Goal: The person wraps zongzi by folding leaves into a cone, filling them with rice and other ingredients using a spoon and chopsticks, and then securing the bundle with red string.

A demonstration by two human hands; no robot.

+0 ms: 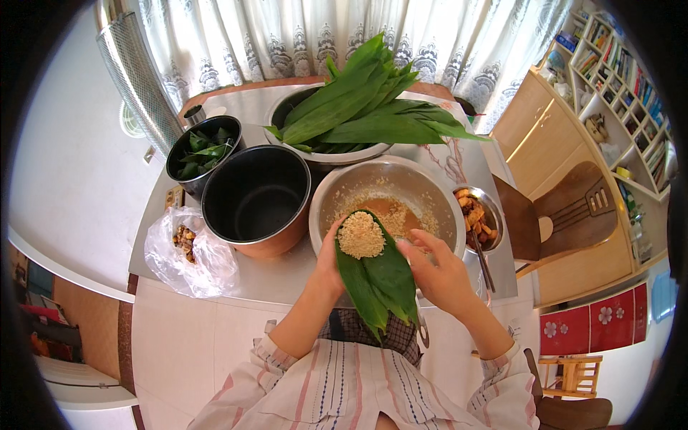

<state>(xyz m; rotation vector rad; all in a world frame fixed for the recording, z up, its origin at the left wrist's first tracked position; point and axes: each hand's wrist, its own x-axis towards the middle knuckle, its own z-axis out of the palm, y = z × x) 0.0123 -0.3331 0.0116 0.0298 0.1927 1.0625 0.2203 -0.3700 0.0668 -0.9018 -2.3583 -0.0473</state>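
Note:
My left hand (329,264) holds a folded green leaf cone (380,283) filled with a mound of brownish rice (360,235). The leaf tails hang down toward my lap. On the cone's right edge my right hand (437,271) rests its fingers, with what looks like a spoon handle (423,331) showing below it. Both hands hover over the near rim of a steel bowl (437,188) that holds seasoned rice (390,208).
A dark empty pot (256,197) stands left of the bowl, with a smaller pot of wrapped leaves (203,150) behind it. A basin of long green leaves (358,111) sits at the back. A small filling bowl (479,215) is right, a plastic bag (188,252) left, a wooden chair (573,211) beyond.

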